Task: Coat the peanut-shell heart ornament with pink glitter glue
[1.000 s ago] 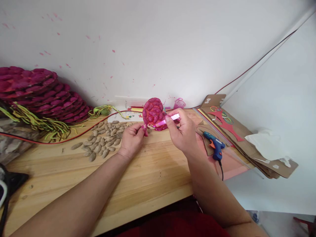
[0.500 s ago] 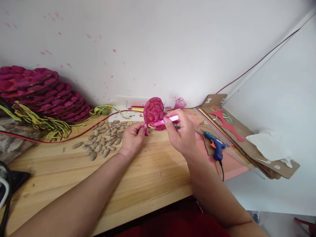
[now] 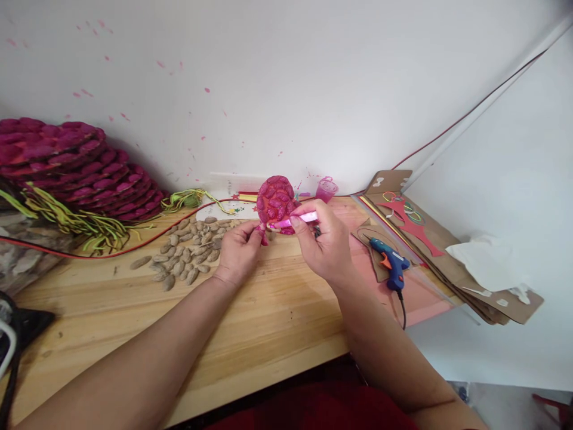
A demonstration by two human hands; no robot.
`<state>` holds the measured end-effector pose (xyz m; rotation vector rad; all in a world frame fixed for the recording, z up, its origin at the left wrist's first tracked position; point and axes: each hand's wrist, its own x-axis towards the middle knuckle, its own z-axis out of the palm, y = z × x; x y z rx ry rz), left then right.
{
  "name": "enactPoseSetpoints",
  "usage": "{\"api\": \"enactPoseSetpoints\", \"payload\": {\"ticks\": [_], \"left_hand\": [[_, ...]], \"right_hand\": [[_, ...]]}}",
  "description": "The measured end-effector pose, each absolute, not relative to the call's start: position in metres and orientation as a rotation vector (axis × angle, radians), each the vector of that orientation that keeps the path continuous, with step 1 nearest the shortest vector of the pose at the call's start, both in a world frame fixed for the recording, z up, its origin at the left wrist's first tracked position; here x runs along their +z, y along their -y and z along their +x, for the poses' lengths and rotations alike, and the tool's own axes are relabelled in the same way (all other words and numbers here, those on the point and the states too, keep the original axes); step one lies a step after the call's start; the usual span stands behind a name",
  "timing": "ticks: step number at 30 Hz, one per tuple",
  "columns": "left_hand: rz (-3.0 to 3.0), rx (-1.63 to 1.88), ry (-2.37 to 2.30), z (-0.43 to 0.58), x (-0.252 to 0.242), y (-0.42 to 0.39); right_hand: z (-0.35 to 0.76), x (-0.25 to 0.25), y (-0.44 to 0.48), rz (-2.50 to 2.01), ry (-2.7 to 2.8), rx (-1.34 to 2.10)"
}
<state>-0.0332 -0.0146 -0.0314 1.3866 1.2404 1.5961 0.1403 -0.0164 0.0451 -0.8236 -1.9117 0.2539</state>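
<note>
A magenta piece covered in peanut-shaped bumps (image 3: 276,197) is held up above the wooden table. My left hand (image 3: 242,248) pinches its lower left edge, where a small pink tab hangs. Between the fingers and thumb of my right hand (image 3: 323,242) is a pink-and-white brush or pen (image 3: 298,221), its tip against the lower part of the piece. Loose peanuts (image 3: 183,254) lie to the left of my left hand. Behind my right hand stands a clear cup with pink stains (image 3: 326,189).
Stacked magenta pieces (image 3: 80,167) and yellow-green strings (image 3: 89,224) fill the left side. A red cord (image 3: 147,242) crosses there. To the right lie a blue glue gun (image 3: 391,263), cardboard (image 3: 483,307) and white tissue (image 3: 486,263).
My right hand and the brush or pen have shifted slightly left, and the tip sits closer to my left fingers. The magenta piece has moved a little left and turned slightly.
</note>
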Motion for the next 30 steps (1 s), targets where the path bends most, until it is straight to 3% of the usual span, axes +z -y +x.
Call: {"api": "enactPoseSetpoints", "payload": {"ticks": [30], "left_hand": [[1.213,1.558,-1.247,-0.0313,-0.0258,0.0173]], "right_hand": [[0.1356,0.0421,0.0146,-0.650,2.021,0.059]]}}
